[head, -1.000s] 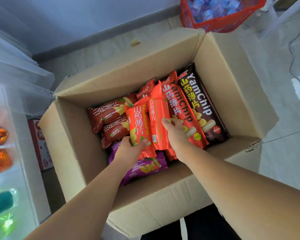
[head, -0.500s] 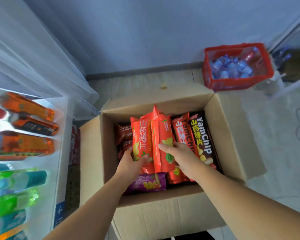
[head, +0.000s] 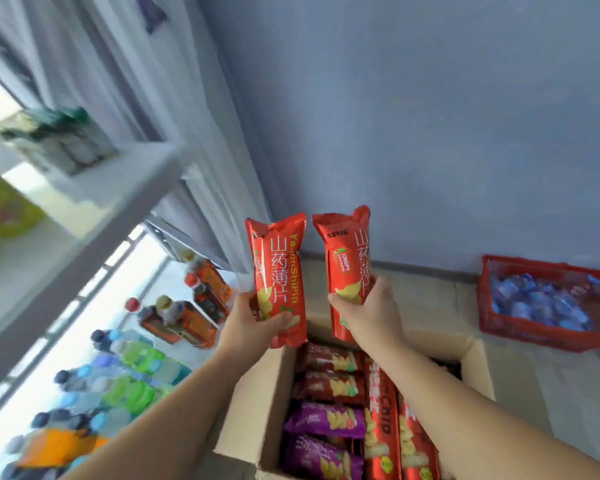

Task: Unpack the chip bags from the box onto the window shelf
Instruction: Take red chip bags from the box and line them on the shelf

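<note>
left hand [head: 253, 322]: curled round an orange-red yam-chip bag [head: 279, 268], held upright above the cardboard box [head: 257, 393] | right hand [head: 371, 313]: a second orange-red bag [head: 347, 258] is gripped alongside, not touching | box: purple and red bags are packed inside | window shelf [head: 160, 282]: drink bottles [head: 187, 320] are seen, left.

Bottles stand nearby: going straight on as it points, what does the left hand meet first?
Likely the orange bag in the right hand, then the blue wall; not the bottles. Depth unclear.

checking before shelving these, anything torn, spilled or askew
Nothing stands out: the left hand holds one red bag, the right hand a second bag, both upright and intact above the box; other bags lie in neat rows.
</note>
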`<act>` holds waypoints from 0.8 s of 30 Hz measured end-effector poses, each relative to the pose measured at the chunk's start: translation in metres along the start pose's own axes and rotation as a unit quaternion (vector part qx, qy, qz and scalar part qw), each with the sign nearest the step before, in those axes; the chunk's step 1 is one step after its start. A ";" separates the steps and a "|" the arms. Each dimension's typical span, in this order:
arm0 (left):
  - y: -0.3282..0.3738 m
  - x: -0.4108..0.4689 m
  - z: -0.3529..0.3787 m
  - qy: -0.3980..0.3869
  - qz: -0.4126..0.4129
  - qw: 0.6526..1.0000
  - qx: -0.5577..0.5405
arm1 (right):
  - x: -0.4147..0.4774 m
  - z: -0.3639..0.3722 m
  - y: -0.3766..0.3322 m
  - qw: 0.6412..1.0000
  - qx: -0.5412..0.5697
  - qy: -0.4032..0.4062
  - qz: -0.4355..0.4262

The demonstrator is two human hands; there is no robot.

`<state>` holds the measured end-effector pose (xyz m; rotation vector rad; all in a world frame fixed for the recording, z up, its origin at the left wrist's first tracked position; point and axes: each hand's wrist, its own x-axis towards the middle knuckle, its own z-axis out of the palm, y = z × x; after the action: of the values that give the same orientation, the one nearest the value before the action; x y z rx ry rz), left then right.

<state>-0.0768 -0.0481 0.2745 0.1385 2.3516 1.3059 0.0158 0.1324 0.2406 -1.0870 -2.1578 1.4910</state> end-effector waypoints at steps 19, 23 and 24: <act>0.002 -0.156 -0.336 0.353 0.096 0.929 -0.061 | -0.156 0.207 -0.301 0.913 0.119 -0.264 -0.286; -0.035 -0.170 -0.382 0.393 0.085 0.912 -0.078 | -0.189 0.265 -0.324 0.910 0.073 -0.277 -0.299; -0.042 -0.171 -0.390 0.397 0.086 0.910 -0.083 | -0.195 0.279 -0.328 0.910 0.068 -0.283 -0.296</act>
<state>-0.0844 -0.4274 0.4735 -0.3098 2.9011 1.9125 -0.1623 -0.2523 0.4507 0.1043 -2.3673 1.7288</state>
